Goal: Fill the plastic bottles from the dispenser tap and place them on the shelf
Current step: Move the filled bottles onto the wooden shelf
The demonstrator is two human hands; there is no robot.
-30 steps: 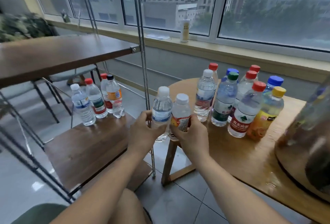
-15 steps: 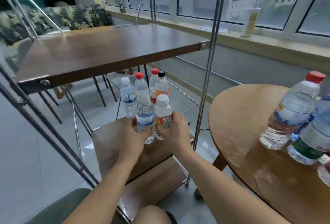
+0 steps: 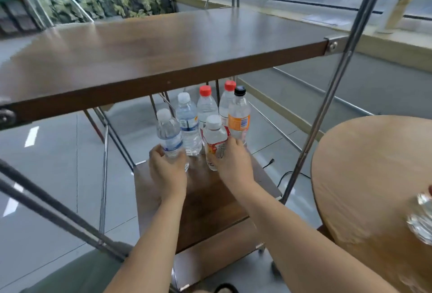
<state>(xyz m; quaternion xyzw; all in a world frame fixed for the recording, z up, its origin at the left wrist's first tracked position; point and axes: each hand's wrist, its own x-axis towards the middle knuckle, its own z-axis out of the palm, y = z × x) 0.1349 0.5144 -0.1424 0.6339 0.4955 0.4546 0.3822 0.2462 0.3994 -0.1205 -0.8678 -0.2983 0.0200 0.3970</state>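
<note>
The head view is showing two small bottles being set down on the low brown wooden shelf. A clear plastic bottle with a white cap and a blue label is being held low on its body by the left hand, with the fingers wrapped tight around it. A clear plastic bottle with a white cap and a red and white label is being held the same way by the right hand, its fingers clamped around the label. Both bottles are being kept upright, so they can stand by themselves when they are let go. They are being put just in front of four bottles already standing at the back: one with a white cap, two with red caps, and one with a black cap and an orange label. The front spots are probably being picked because the back row is full. The dark wooden top shelf is being left bare.

Half a second ago, the two bottles were being carried up in the air, close together. Now they are lower, more apart, and right at the shelf board. Whether their bottoms are touching the wood cannot be told. The round light wooden tabletop is now being seen only at the right edge.
</note>
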